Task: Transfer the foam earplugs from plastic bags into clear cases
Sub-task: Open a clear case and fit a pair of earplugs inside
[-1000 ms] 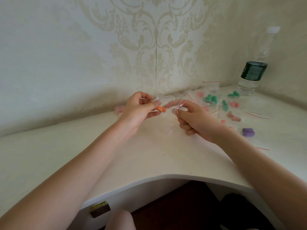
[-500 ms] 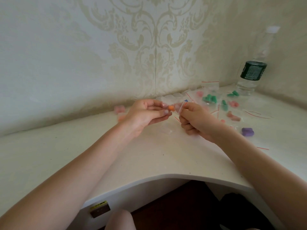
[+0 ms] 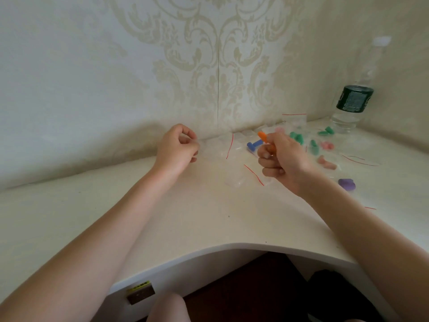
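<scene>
Judging from the white table (image 3: pixel 162 224), most of the work is left: many plastic bags (image 3: pixel 325 145) with green, pink and purple earplugs lie unopened near the water bottle (image 3: pixel 348 112), and a clear case (image 3: pixel 234 180) waits between the hands. The right hand (image 3: pixel 281 159) grasps two orange earplugs (image 3: pixel 263 137), lifted above the table and not yet in a case. The left hand (image 3: pixel 176 147) pinches an empty bag (image 3: pixel 216 149).
</scene>
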Available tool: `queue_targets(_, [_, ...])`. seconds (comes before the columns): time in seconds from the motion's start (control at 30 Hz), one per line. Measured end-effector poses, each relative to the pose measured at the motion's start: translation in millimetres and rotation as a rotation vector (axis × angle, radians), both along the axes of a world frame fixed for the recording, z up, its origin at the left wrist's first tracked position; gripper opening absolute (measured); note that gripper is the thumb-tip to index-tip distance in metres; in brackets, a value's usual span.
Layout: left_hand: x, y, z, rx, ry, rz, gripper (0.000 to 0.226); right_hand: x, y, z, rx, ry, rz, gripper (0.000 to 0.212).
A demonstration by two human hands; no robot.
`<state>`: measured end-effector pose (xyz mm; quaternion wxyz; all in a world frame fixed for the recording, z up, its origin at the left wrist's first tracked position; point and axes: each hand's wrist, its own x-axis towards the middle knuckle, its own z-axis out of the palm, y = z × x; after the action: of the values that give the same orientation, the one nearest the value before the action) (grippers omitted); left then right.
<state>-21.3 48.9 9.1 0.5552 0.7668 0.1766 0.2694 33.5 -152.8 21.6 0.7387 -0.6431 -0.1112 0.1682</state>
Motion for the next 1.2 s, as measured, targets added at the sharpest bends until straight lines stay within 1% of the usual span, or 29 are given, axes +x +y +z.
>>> queue_targets(0.1, [0, -3, -2, 0.241, 0.055, 0.011, 0.024, 2, 0, -2, 0.049, 0.082, -0.069, 0.015])
queue_targets(0.17, [-2, -5, -2, 0.443, 0.070, 0.023, 0.028, 2, 0, -3, 0.052, 0.085, -0.091, 0.014])
queue_targets(0.23, [-2, -5, -1, 0.631, 0.094, 0.034, 0.024, 2, 0, -4, 0.049, 0.067, -0.106, 0.017])
queue_targets(0.3, [-3, -7, -3, 0.741, 0.169, 0.037, 0.024, 2, 1, -6, 0.059, 0.060, -0.124, 0.020])
queue_targets(0.37, [-5, -12, -4, 0.777, 0.229, 0.056, 0.035, 4, 0, -8, 0.059, 0.051, -0.129, 0.026])
queue_targets(0.4, [-6, -15, -5, 0.808, 0.210, 0.092, 0.042, 5, -1, -9, 0.044, 0.038, -0.124, 0.031])
queue_targets(0.47, [-10, -19, -3, 0.926, 0.058, 0.136, 0.048, 6, -2, -9, 0.017, 0.017, -0.110, 0.045])
queue_targets(0.5, [-11, -21, -1, 0.980, -0.033, 0.083, 0.047, 6, -2, -9, 0.020, 0.017, -0.099, 0.045])
queue_targets(0.53, [-12, -25, 2, 1.000, -0.086, -0.031, 0.042, 5, -3, -8, 0.025, 0.024, -0.090, 0.040])
queue_targets(0.57, [-14, -29, 4, 0.982, -0.077, -0.184, 0.037, 5, -3, -8, 0.026, 0.038, -0.086, 0.035])
queue_targets(0.6, [-15, -34, 4, 0.952, -0.022, -0.341, 0.035, 4, -3, -7, 0.025, 0.058, -0.084, 0.030])
queue_targets(0.63, [-15, -37, 2, 0.944, 0.044, -0.461, 0.039, 4, -4, -7, 0.023, 0.078, -0.081, 0.028])
queue_targets(0.67, [-13, -38, -2, 0.965, 0.119, -0.528, 0.044, 4, -5, -7, 0.018, 0.092, -0.075, 0.025])
queue_targets(0.7, [-11, -38, -6, 0.988, 0.185, -0.552, 0.048, 4, -6, -8, 0.007, 0.098, -0.068, 0.024])
queue_targets(0.77, [-8, -33, -11, 0.990, 0.264, -0.563, 0.049, 2, -6, -8, -0.031, 0.090, -0.057, 0.022])
queue_targets(0.9, [-5, -25, -13, 0.959, 0.267, -0.560, 0.046, -3, -3, -5, -0.131, 0.022, -0.057, 0.019])
queue_targets(0.93, [-6, -26, -11, 0.914, 0.247, -0.542, 0.045, -4, -1, -5, -0.157, -0.006, -0.050, 0.019])
queue_targets(1.0, [-10, -30, -5, 0.765, 0.179, -0.473, 0.040, -5, 1, -6, -0.189, -0.085, -0.004, 0.021])
queue_targets(1.07, [-15, -33, -1, 0.651, 0.118, -0.411, 0.037, -5, 3, -10, -0.230, -0.212, 0.045, 0.021])
queue_targets(1.13, [-16, -34, -1, 0.584, 0.040, -0.366, 0.040, -5, 4, -12, -0.294, -0.333, 0.065, 0.017])
queue_targets(1.2, [-17, -37, 1, 0.574, -0.006, -0.327, 0.040, -6, 4, -14, -0.352, -0.378, 0.072, 0.018])
